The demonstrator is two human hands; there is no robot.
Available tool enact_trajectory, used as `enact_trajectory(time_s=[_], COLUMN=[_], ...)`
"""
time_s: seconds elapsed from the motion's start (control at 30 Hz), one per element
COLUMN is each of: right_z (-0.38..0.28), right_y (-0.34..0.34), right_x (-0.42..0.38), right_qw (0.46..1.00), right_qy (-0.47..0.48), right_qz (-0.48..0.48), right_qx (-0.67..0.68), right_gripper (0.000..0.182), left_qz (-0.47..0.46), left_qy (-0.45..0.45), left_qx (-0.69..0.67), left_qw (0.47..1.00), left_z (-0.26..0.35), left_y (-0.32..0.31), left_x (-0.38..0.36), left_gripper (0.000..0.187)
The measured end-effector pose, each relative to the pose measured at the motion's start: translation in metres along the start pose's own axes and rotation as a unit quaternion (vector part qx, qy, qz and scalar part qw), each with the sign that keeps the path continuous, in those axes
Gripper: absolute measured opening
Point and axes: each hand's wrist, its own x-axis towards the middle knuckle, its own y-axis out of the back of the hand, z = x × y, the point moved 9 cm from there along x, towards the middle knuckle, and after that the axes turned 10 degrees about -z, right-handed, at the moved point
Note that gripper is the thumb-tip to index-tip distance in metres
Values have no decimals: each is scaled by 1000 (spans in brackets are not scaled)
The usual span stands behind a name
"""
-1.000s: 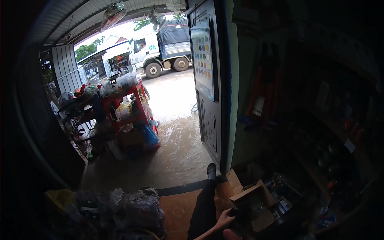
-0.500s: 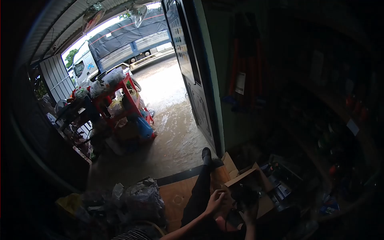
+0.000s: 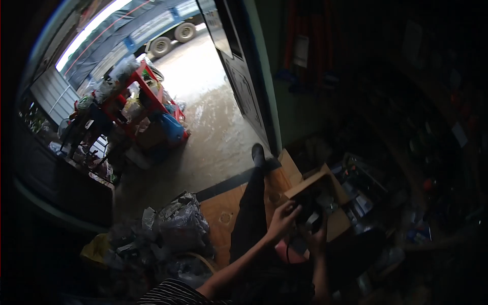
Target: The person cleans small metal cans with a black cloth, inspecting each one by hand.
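My right hand is wrapped around the lower part of a black object with a small pale patch, too dark to name. My left hand is closed beside it, thumb and fingers drawn together at its left side; what they pinch does not show. Just beyond both hands, an open cardboard box has its flaps raised, and clear plastic shows inside. A dark strap or cord seems to hang below the hands, near a pinkish-red item by my lap.
Plastic-wrapped goods are piled at left on the floor. Several packages lie right of the box. My outstretched leg crosses the wooden board. Beyond stand an open door, a loaded red rack and a truck outside.
The view has tilted downward, so hands and box appear higher. The black object now shows a pale patch, and my left hand is closer to it. The truck outside has moved left.
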Motion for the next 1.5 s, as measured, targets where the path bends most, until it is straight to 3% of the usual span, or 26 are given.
enact_trajectory(time_s=[0.07, 0.13, 0.2, 0.27, 0.33, 0.4, 0.47, 0.53, 0.57, 0.6, 0.67, 0.73, 0.77, 0.83, 0.93, 1.0, 1.03, 1.07, 1.1, 1.13, 1.2, 1.27, 1.3, 1.4, 1.43, 1.5], right_z=[-2, -44, -64, -72, -77, -60, -68, -95, -100, -96, -80, -73, -74, -68, -60, -71, -75, -63, -69, -79, -97, -117, -114, -96, -92, -81], right_y=[14, 13, 15, 18, 15, 15, 4, -16, -20, -18, -16, -19, -25, -27, -7, 14, 25, 47, 50, 54, 19, -37, -47, -43, -35, -18], right_x=[-6, -5, -6, -3, -6, -6, -2, 5, 7, 6, -4, -10, -14, -18, -15, -17, -22, -31, -34, -38, -26, -9, -4, 2, 2, 0], right_qw=[997, 990, 987, 984, 980, 989, 983, 972, 969, 979, 994, 988, 963, 946, 984, 991, 988, 982, 978, 972, 993, 931, 933, 936, 945, 977], right_qy=[2, 2, -5, -25, -89, 29, 84, 42, 31, 29, 15, 41, 73, 83, 40, 45, 10, -41, -33, -24, 24, 44, 60, 89, 45, -6], right_qz=[28, 30, 2, 22, 21, 40, -7, -96, -122, -110, -84, -76, -84, -90, -40, 39, 126, 183, 206, 232, 57, -136, -113, -98, -88, -36], right_qx=[-74, -140, -158, -176, -178, -142, -163, -210, -215, -167, -65, -130, -244, -300, -170, -120, 85, 30, -3, -39, -104, -336, -337, -326, -310, -208], right_gripper=[95, 93, 90, 89, 88, 81, 68, 50, 42, 39, 33, 31, 32, 40, 55, 51, 46, 43, 43, 44, 49, 73, 79, 90, 87, 72], left_qz=[-57, -12, -48, -58, -118, -255, -386, -257, -169, -88, -13, -94, -150, -115, -75, -35, -26, -17, 19, -5, -23, -7, -13, -85, -91, -158], left_qy=[-1, -2, -17, -63, -129, -184, -273, -248, -202, -213, -167, -151, -97, -51, -17, 32, 52, 72, 65, 48, 68, 81, 98, 23, -9, 30], left_qx=[-31, -213, -295, -296, -223, -92, 64, 92, 20, 0, -13, -81, -151, -252, -411, -479, -488, -496, -480, -462, -375, -333, -257, -160, -140, -161], left_qw=[998, 977, 954, 951, 959, 945, 879, 929, 965, 973, 986, 981, 972, 960, 909, 877, 871, 865, 875, 886, 924, 939, 961, 983, 986, 974], left_z=[15, 32, 50, 76, 98, 123, 157, 129, 117, 112, 97, 74, 40, 32, 18, 0, 0, 1, 8, -3, -7, -14, -7, 25, 44, 46], left_y=[7, 13, 20, 26, 20, 1, -33, -14, -1, 12, 18, 1, -7, -17, -19, -12, -10, -8, -4, -1, -4, -13, -16, -16, -17, -17], left_x=[7, 9, 9, -1, -24, -47, -63, -50, -38, -27, -19, -14, -9, -16, -10, -2, -3, -6, -6, -5, -9, -9, -14, -14, -16, -28], left_gripper=[34, 34, 39, 40, 41, 40, 36, 32, 31, 31, 38, 52, 56, 48, 37, 32, 36, 40, 47, 54, 60, 63, 63, 56, 59, 61])
